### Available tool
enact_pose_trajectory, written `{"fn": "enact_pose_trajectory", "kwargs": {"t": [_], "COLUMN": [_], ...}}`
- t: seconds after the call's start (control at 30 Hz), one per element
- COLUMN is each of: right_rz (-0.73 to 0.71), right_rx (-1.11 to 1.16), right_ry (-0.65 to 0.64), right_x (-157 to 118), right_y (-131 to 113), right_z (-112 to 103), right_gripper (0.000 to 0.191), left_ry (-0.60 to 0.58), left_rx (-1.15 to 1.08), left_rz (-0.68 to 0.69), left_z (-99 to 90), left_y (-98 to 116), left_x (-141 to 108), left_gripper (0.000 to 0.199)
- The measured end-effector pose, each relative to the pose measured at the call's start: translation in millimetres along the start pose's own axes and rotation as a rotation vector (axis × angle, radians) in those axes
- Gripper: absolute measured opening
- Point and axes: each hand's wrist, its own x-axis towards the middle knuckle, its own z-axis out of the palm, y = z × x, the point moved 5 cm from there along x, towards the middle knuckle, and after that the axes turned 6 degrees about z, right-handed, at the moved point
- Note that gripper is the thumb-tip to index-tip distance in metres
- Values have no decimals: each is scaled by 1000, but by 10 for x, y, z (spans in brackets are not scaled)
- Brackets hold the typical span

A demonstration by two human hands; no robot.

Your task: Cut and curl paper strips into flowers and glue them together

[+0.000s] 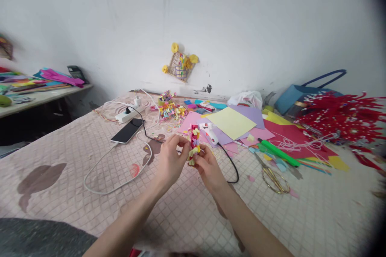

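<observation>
Between my two hands, above the middle of the table, is a small upright craft piece [194,139] covered in paper flowers of pink, yellow and lilac. My right hand [208,164] pinches its lower end between thumb and fingers. My left hand [174,153] is closed in a pinch at its left side; whether a small bit sits in those fingertips is too small to make out. Just behind the piece lies a white glue gun [208,132] with a black cord. A heap of small paper flowers [173,111] is farther back on the left.
A phone [128,131] and a white power strip [129,114] with looping cables lie on the left. Coloured paper sheets [232,122], a green glue stick or tube [279,152] and gold-handled scissors [274,178] lie right. Red tinsel-like stems [346,116] and a blue bag [297,98] stand farther right.
</observation>
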Motion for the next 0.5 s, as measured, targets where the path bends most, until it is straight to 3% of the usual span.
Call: {"fn": "enact_pose_trajectory", "kwargs": {"t": [0.2, 0.5], "right_rz": [63, 93], "right_rx": [55, 113], "right_ry": [-11, -58], "right_x": [-7, -23], "right_y": [9, 31], "right_z": [-30, -15], "right_gripper": [25, 26], "left_ry": [13, 54], "left_rx": [-326, -668], "left_rz": [-210, -206], "left_z": [-7, 73], "left_y": [-130, -83], "left_x": [-30, -34], "left_gripper": [9, 9]}}
